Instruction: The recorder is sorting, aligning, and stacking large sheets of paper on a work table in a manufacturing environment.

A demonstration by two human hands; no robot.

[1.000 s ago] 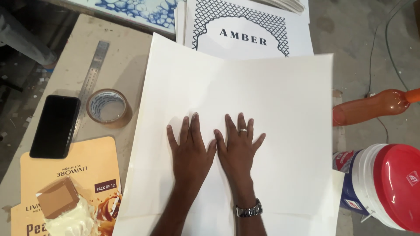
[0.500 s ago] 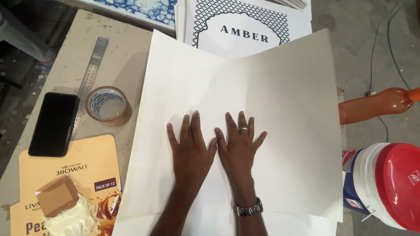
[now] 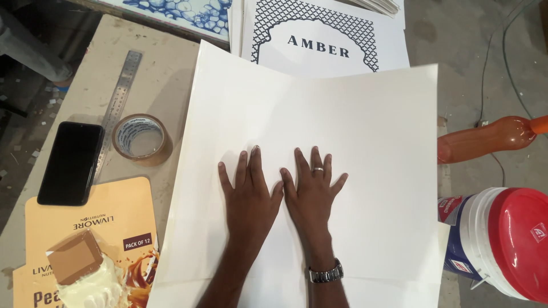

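Note:
A large white sheet (image 3: 342, 114) lies on the table, its far edge curling up slightly. My left hand (image 3: 248, 191) and my right hand (image 3: 311, 191) rest flat on it side by side, palms down, fingers spread, thumbs nearly touching. Neither hand holds anything. There is a ring on my right hand and a metal watch (image 3: 325, 274) on its wrist. Another white sheet edge (image 3: 285, 294) shows under my forearms.
Left of the sheet lie a roll of brown tape (image 3: 140, 138), a steel ruler (image 3: 117, 105), a black phone (image 3: 71, 162) and an orange flattened carton (image 3: 97, 228). A patterned printed card (image 3: 319, 34) lies beyond. At right are an orange bottle (image 3: 485, 137) and a red-lidded bucket (image 3: 508, 242).
Both hands have stayed flat in place; the sheet's right side has shifted and flattened a little under them.

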